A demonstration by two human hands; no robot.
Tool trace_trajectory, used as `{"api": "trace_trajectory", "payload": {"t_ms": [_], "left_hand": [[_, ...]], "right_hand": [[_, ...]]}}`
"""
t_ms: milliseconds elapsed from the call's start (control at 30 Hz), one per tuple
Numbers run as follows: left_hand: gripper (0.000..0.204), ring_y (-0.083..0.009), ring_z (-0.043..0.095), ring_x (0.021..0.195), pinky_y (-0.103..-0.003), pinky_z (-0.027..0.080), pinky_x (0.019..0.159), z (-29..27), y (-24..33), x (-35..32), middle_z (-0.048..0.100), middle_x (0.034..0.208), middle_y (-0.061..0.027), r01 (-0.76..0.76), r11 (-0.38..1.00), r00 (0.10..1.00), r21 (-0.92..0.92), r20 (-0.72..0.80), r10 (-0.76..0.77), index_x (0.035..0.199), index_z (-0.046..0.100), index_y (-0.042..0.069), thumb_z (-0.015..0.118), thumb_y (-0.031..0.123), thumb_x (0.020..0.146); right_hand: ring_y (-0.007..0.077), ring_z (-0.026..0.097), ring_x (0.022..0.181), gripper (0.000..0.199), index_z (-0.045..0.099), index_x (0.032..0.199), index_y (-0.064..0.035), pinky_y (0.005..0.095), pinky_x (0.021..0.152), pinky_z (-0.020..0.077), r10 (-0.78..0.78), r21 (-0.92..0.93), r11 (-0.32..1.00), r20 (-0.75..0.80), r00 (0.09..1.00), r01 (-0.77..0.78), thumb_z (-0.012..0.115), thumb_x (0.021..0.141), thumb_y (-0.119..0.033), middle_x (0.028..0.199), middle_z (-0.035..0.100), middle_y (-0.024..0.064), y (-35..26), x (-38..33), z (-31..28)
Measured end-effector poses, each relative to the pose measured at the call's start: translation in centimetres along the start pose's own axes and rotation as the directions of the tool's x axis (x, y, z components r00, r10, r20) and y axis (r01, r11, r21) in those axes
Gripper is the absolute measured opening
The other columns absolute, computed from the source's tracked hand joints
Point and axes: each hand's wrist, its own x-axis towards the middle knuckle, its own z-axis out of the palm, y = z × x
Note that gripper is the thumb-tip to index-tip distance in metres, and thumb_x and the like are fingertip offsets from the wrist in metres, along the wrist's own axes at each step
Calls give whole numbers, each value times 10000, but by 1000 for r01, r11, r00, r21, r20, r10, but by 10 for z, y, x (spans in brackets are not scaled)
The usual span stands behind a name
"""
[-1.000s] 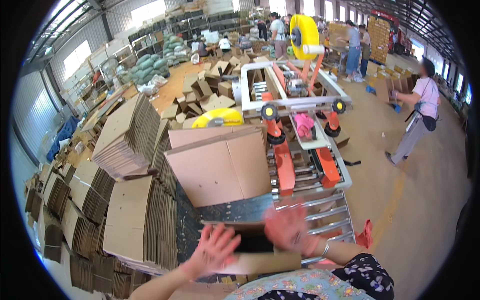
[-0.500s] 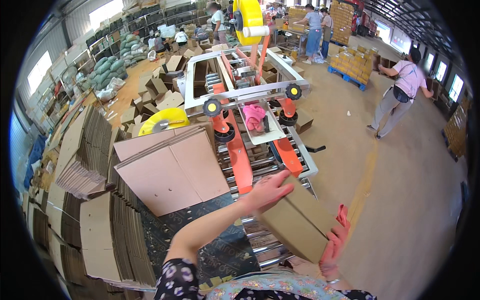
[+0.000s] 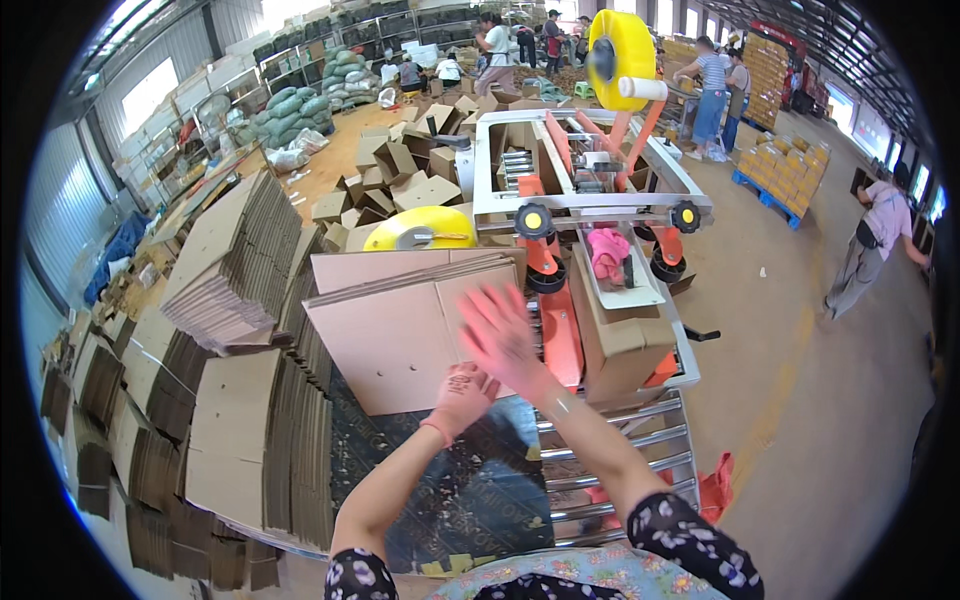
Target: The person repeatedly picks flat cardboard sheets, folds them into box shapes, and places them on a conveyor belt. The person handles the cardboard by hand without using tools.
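Note:
Both my hands wear pink gloves and are in front of a leaning stack of flat cardboard cartons (image 3: 385,335). My right hand (image 3: 497,335) is spread open over the stack's right part, with nothing in it; contact cannot be judged. Beside its wrist, near the stack's lower edge, my left hand (image 3: 465,398) is curled closed. Its fingertips are hidden, so what they hold, if anything, does not show. To the right, a closed cardboard box (image 3: 625,350) stands on the rollers (image 3: 630,440), partly inside the carton-taping machine (image 3: 600,215).
Folded cartons (image 3: 235,430) are piled at left. A tape roll (image 3: 415,232) lies behind the leaning stack; another (image 3: 622,60) is mounted on the machine. A black crank handle (image 3: 703,334) juts out at right. Loose boxes (image 3: 395,165) lie beyond. A co-worker (image 3: 878,240) stands far right.
The box, held between both hands before, is now released and in the taping machine. Both hands have moved to the leaning cartons. My view has turned left.

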Motion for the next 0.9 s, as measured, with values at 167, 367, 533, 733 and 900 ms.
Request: {"api": "trace_trajectory", "payload": {"t_ms": [167,367,533,733,900], "left_hand": [[684,-441,318,1384,-586,148,1165,-66,-75,-29,442,1433,-208,212,812,854,544,-507,117,1395,469,75,628,461,854],[390,-355,500,1190,-492,374,991,-155,-104,-65,577,1233,-149,88,945,988,314,-145,-44,1208,604,92,587,354,919],[415,-317,613,1042,-447,512,841,-202,-14,-85,616,1191,-154,341,585,935,736,-333,-126,1110,595,42,631,400,902],[365,-247,477,403,-408,388,436,-89,123,-156,484,494,-59,-369,837,808,405,-305,504,599,463,144,665,212,896],[188,-291,643,794,-432,539,665,-90,83,-188,649,994,-153,-621,745,780,242,94,619,1037,658,136,591,262,915]], "right_hand": [[350,323,1402,656,484,1338,-108,576,1160,176,32,-274,959,358,933,72,679,789,-410,1470,432,111,9,55,73],[268,528,1201,311,594,1020,-85,578,1107,286,-88,419,901,-73,993,111,704,743,-175,1140,587,91,-75,-8,22],[313,643,827,134,621,740,-54,419,858,488,-311,803,562,-17,950,198,640,799,-173,825,669,91,-99,-28,-126],[274,607,667,203,636,727,-20,378,625,466,-466,759,-64,551,692,-648,667,899,-122,722,629,123,-117,-83,-215],[315,628,888,231,669,917,-23,413,804,498,-203,706,496,661,723,-507,562,926,-228,860,646,175,-146,-100,-172]]}}
